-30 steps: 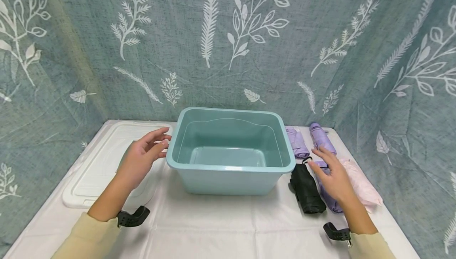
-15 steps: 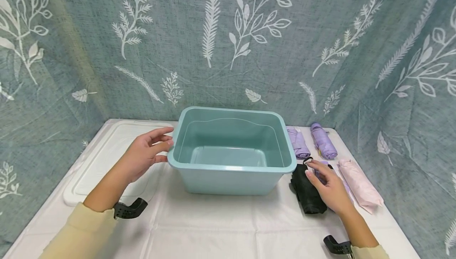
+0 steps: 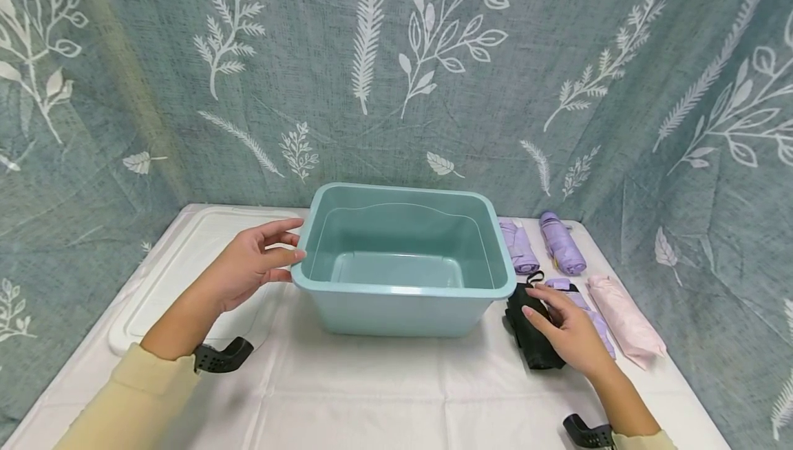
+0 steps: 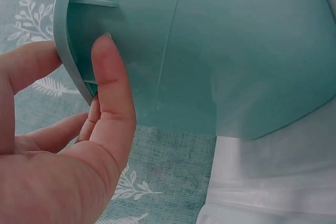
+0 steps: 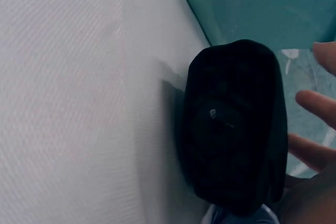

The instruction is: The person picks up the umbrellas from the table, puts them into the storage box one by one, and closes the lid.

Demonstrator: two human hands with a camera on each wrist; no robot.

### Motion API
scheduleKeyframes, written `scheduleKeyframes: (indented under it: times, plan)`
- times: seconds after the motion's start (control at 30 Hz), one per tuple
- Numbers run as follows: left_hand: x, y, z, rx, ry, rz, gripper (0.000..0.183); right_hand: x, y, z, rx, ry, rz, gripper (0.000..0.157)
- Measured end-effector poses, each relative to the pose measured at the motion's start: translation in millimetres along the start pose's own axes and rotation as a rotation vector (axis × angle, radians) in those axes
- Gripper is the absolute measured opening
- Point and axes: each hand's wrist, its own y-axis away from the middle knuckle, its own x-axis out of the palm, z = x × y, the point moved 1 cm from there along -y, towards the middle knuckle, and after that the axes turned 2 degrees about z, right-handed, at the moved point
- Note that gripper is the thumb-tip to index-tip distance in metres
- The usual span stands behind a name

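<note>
A teal plastic storage bin (image 3: 403, 312) stands upright on the white cloth. My left hand (image 3: 248, 268) is at its left rim, fingertips and thumb touching the edge; in the left wrist view, the thumb (image 4: 113, 87) lies before the bin's outer wall. To the right of the bin lies a folded black umbrella (image 3: 534, 343) with a wrist loop. Spread and loosely bent, my right hand (image 3: 573, 333) is over its right side. The right wrist view shows the umbrella's end, with fingers (image 5: 315, 106) apart beside it; any contact is unclear.
Flat on the left lies a white lid (image 3: 167, 292). Folded purple umbrellas (image 3: 562, 243) (image 3: 519, 247) lie at the back right, with another purple one (image 3: 597, 326) partly behind my right hand. A pink folded umbrella (image 3: 626, 319) is farthest right. Patterned curtain surrounds the table.
My right hand has come left and down, from above the purple umbrella to the black one. My left hand has shifted slightly right, its thumb now against the bin's rim.
</note>
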Motion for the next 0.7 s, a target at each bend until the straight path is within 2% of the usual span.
scheduleKeyframes:
  times: [0.27,0.43,0.7]
  plan:
    - [0.6,-0.8,-1.0,-0.007,0.026,0.013,0.074,-3.5,-1.6,1.3,0.067,0.041,0.1,0.053]
    - [0.2,-0.5,-2.0,-0.006,0.042,0.014,0.073,-9.0,-6.8,-1.0,0.097,0.039,0.194,0.055]
    - [0.1,-1.2,0.2,0.001,0.087,0.019,0.075,-18.0,-18.9,-3.4,0.1,0.029,0.324,0.058]
